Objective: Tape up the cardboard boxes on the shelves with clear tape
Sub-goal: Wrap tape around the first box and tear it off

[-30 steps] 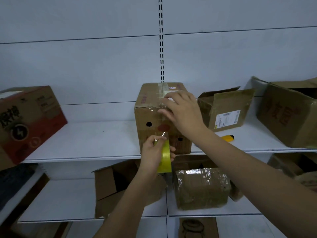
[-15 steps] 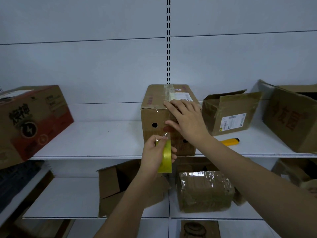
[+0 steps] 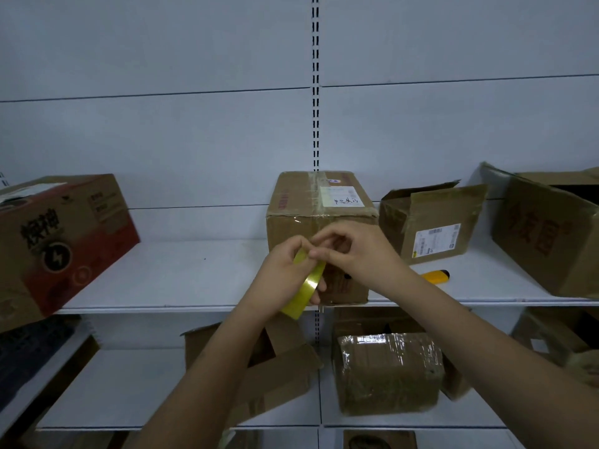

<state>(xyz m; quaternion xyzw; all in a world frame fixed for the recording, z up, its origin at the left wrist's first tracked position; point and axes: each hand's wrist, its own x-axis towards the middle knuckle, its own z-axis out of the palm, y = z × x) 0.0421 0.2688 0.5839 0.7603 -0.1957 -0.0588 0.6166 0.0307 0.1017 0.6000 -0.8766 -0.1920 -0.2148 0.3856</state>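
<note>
Cardboard box in the middle: stands closed on the upper shelf, directly behind both hands; clear tape runs across its top and a white label with handwriting sits on the top right.
Tape roll: yellowish clear tape, held edge-on in front of the middle box's front face, just above the shelf's front edge.
Left hand: fingers curled round the roll, gripping it from the left and below.
Right hand: thumb and forefinger pinch together at the top of the roll; the other fingers are curled above. Whether a loose tape end sits between the fingertips cannot be told.
Red and brown box: at the far left of the upper shelf, tilted, with a lightning mark on its front.
Open box with a label: just right of the middle box, flaps up, a white printed label on its front.
Yellow cutter: lies on the shelf in front of that open box, partly hidden by the right forearm.
Large box at far right: tilted, its top open, red characters on its side.
Lower shelf: an open box sits behind the left forearm; beside it, to the right, a box wrapped in clear tape.
</note>
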